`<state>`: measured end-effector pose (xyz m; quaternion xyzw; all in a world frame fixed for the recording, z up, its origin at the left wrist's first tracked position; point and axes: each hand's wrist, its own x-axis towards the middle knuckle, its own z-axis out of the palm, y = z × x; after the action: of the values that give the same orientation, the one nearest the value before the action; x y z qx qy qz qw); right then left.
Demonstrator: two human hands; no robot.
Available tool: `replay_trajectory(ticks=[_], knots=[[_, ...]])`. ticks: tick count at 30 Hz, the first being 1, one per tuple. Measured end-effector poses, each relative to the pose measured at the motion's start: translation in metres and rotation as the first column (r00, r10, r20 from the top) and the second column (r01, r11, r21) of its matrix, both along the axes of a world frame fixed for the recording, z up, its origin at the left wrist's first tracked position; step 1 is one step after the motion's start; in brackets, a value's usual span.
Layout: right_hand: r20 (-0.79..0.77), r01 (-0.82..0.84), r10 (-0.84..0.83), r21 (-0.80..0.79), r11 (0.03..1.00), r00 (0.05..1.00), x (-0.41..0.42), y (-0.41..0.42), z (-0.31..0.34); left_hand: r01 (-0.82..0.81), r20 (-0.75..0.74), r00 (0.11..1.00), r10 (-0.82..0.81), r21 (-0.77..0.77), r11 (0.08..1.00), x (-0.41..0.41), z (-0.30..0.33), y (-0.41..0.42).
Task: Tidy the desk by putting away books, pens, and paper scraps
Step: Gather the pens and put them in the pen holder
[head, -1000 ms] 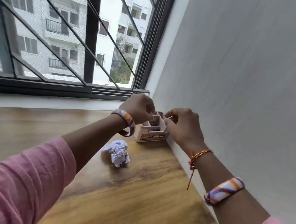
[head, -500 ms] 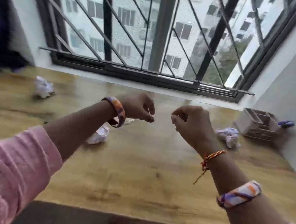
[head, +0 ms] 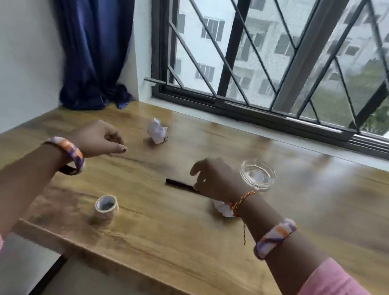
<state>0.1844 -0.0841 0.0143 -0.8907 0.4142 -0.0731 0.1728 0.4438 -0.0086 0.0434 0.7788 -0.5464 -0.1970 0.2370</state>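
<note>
Now: right hand at the black pen on the wooden desk

Broadly, a wooden desk (head: 182, 238) runs beneath a barred window (head: 275, 61), with a blue curtain (head: 92, 48) in the far left corner. The right hand (head: 214, 181) hangs over one end of a black pen (head: 179, 184) lying flat; fingers curled, whether they grip it I cannot tell. A paper scrap (head: 222, 208) sits partly under that wrist, another crumpled paper ball (head: 157, 131) farther back. The left hand (head: 97, 138) hovers loosely curled, holding nothing visible. A tape roll (head: 106, 205) stands near the front edge, a glass ashtray (head: 257, 174) just right of the right hand.
</note>
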Motion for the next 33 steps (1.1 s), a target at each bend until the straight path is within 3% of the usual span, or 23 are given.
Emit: replay_trajectory(ticks=[3,5,13,17,20,23,25,27,30,32,33], knots=[[-0.305,-0.027,0.014,-0.038,0.999,0.952,0.043,-0.004,-0.022,-0.160,-0.030,0.987,0.160,-0.001,0.987,0.057,-0.028,-0.002],[-0.403,-0.023,-0.011,-0.081,0.996,0.915,0.066,-0.007,-0.034,-0.225,-0.037,0.974,0.225,-0.002,0.974,0.090,-0.047,-0.008],[-0.478,0.009,-0.086,-0.162,0.987,0.874,0.119,-0.010,-0.047,-0.220,0.234,0.952,0.196,0.080,0.972,0.171,-0.091,-0.049],[-0.362,-0.045,-0.048,-0.244,0.969,0.931,0.142,-0.008,-0.040,-0.214,0.388,0.912,0.132,0.175,0.961,0.184,-0.104,-0.063],[-0.161,-0.022,-0.029,-0.307,0.951,0.986,0.155,-0.008,-0.022,-0.197,0.579,0.812,0.071,0.157,0.968,0.186,-0.108,-0.067],[0.074,0.076,-0.058,-0.275,0.958,0.996,0.161,-0.011,0.006,-0.140,0.617,0.787,0.000,0.179,0.974,0.176,-0.096,-0.073],[0.206,0.155,-0.111,-0.213,0.965,0.972,0.157,-0.015,0.024,-0.105,0.569,0.822,0.022,0.114,0.988,0.161,-0.074,-0.079],[0.293,0.233,-0.183,-0.144,0.962,0.938,0.147,-0.021,0.040,-0.039,0.430,0.902,0.041,-0.014,0.999,0.139,-0.047,-0.083],[0.416,0.311,-0.271,-0.029,0.950,0.868,0.120,-0.028,0.059,0.111,0.198,0.977,-0.076,-0.171,0.979,0.093,-0.002,-0.086],[0.497,0.348,-0.317,0.034,0.937,0.807,0.099,-0.029,0.070,0.172,-0.059,0.980,-0.191,-0.238,0.956,0.061,0.021,-0.086],[0.534,0.371,-0.339,0.051,0.927,0.774,0.087,-0.029,0.075,0.217,-0.213,0.938,-0.273,-0.253,0.943,0.044,0.032,-0.086]])
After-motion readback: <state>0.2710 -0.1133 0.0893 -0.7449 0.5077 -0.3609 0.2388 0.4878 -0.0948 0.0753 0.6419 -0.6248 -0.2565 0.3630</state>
